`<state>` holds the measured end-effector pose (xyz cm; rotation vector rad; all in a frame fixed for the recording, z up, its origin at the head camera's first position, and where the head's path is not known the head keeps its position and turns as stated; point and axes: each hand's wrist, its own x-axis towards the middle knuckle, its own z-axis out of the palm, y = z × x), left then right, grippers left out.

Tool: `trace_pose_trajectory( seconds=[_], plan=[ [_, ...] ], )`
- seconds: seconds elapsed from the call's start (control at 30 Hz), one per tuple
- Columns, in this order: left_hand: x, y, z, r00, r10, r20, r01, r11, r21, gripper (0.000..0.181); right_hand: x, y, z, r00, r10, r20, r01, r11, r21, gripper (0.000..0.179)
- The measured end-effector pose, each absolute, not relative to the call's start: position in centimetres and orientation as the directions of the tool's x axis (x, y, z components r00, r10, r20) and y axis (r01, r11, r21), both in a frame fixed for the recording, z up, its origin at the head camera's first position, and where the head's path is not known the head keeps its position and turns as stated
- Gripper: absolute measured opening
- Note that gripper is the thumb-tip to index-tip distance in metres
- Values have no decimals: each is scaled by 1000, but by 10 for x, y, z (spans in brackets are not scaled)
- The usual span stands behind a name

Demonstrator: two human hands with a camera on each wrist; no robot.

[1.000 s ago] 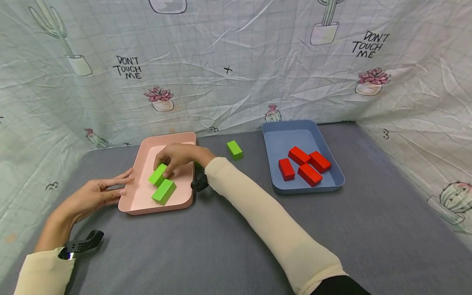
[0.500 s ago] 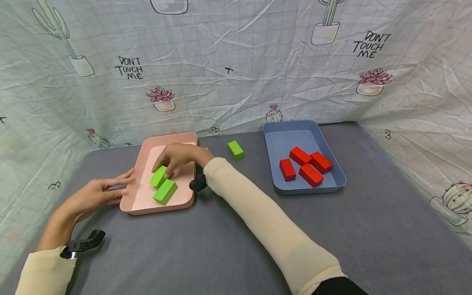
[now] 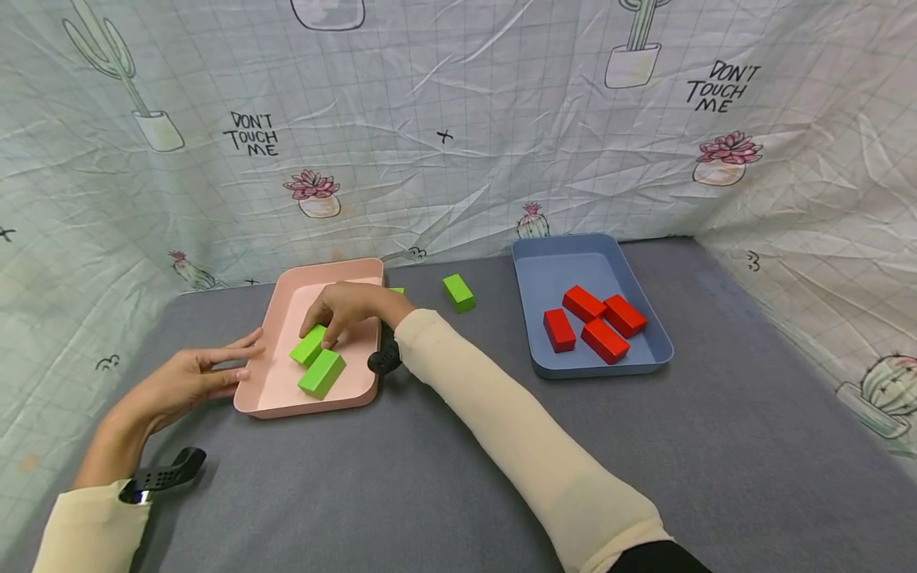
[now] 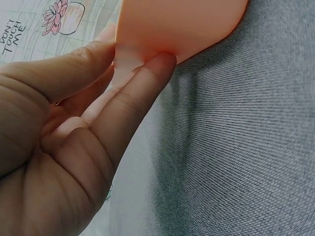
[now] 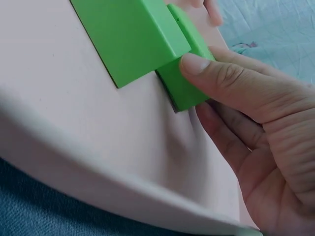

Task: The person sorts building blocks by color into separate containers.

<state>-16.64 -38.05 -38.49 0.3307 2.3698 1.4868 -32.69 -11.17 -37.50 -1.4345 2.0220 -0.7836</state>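
Observation:
A pink tray (image 3: pixel 297 298) stands at the left of the grey surface. My right hand (image 3: pixel 349 304) reaches into it and pinches a green block (image 3: pixel 306 345) between thumb and fingers. In the right wrist view the thumb (image 5: pixel 216 71) presses on this block (image 5: pixel 184 88). A second green block (image 3: pixel 321 374) lies against it on the tray floor, nearer to me. Outside the tray's left wall, my left hand (image 3: pixel 182 383) touches it with extended fingertips. The left wrist view has those fingers (image 4: pixel 130 98) against the pink wall (image 4: pixel 182 24).
Another green block (image 3: pixel 458 293) lies on the grey cloth (image 3: pixel 444 430) right of the pink tray. A sliver of green (image 3: pixel 397 290) shows behind my right wrist. At the right, a blue tray (image 3: pixel 562 267) holds several red blocks (image 3: pixel 605 341). A printed curtain (image 3: pixel 444 183) hangs behind.
The view has shifted slightly. Both hands keep their places, the left at the tray wall and the right on the green block; more of the green sliver behind the right wrist shows.

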Motion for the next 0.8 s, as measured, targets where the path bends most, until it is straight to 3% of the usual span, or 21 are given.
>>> trace_pose_trajectory(
  seconds=[0.27, 0.53, 0.8],
  plan=[
    [-166, -381, -383, -912, 385, -144, 32, 415, 909, 54, -330, -98, -367, -248, -967, -56, -701, 219, -678, 48],
    [-166, -381, -383, -919, 359, -160, 15, 440, 898, 55, -329, -69, -351, -211, -978, 6, -742, 156, -652, 43],
    [-164, -380, -385, -922, 356, -152, 14, 423, 906, 55, -332, -30, -340, -294, -956, 25, -736, 209, -644, 41]
  ],
)
